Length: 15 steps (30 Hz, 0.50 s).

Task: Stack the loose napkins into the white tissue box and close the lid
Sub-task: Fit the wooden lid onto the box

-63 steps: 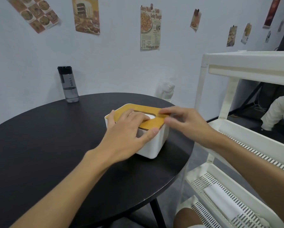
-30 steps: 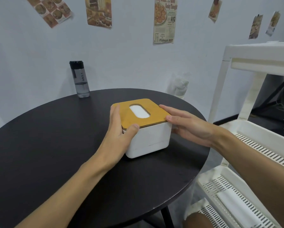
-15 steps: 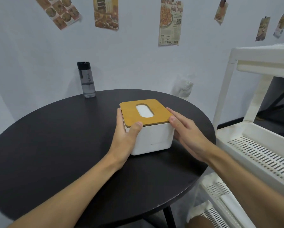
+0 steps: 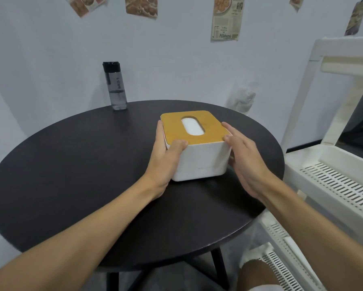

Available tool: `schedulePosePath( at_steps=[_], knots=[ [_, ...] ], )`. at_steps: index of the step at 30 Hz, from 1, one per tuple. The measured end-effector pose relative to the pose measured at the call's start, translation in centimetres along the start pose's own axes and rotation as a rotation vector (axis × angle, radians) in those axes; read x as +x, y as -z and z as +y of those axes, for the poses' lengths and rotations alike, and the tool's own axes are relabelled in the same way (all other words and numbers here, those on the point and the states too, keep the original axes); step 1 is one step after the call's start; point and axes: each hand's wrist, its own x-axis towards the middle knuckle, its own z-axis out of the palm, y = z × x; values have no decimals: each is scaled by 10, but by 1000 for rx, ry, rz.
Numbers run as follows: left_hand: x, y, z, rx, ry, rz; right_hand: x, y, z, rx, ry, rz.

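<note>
The white tissue box (image 4: 203, 160) stands on the round black table (image 4: 71, 175), right of centre. Its wooden lid (image 4: 174, 127) lies flat on top, and white napkins (image 4: 192, 128) show through the oval slot. My left hand (image 4: 166, 156) lies against the box's left side, fingers straight along the wall and the thumb on the lid's front left corner. My right hand (image 4: 245, 158) presses flat against the right side, fingers straight along the lid's edge. No loose napkins are in view on the table.
A clear water bottle with a black cap (image 4: 115, 87) stands at the table's far edge by the wall. A white slatted shelf rack (image 4: 334, 181) stands close to the table on the right. Posters hang on the wall.
Both hands came off the lid's top and moved down to the box's sides. The box has turned a little and sits squarer to me. The view has shifted left and closer.
</note>
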Motion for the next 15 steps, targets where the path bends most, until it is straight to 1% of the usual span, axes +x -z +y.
schedulePosePath(
  at_steps=[3, 6, 10, 15],
  knots=[
    [1, 1, 7, 40, 34, 7, 5, 2, -10, -77, -39, -3],
    [0, 4, 17, 99, 92, 3, 11, 3, -19, -50, -77, 13],
    [3, 11, 19, 150, 94, 33, 16, -3, -13, -5, -94, 56],
    [11, 17, 19, 281, 91, -38, 21, -9, -9, -61, -100, 111]
  ],
)
